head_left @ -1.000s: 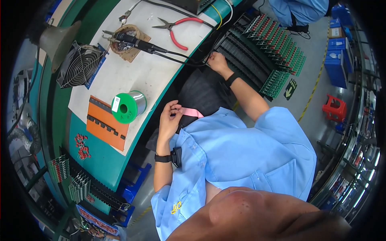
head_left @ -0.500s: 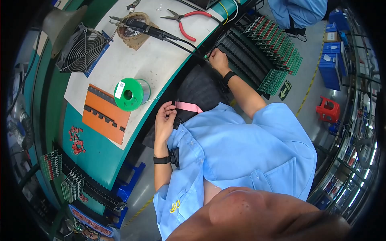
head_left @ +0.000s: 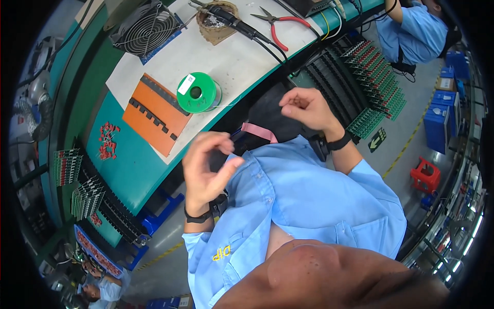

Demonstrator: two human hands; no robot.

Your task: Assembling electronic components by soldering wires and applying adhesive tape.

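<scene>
Zero items visible in L hand [head_left: 208, 172]: fingers loosely curled, thumb spread. R hand [head_left: 311, 110] half-curled, inside hidden, can't tell if holding. Pink strap [head_left: 260, 131] betw. hands, near L, not gripped. Green spool [head_left: 207, 99] beyond, on desk [head_left: 136, 165], beside orange board [head_left: 158, 110]. Step prob. betw. grasps; any next grip calls for closing fingers.

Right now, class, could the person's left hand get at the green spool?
Probably yes: the left hand looks empty, the green spool sits near the front edge of the table, and nothing visible blocks the way between hand and spool.
</scene>
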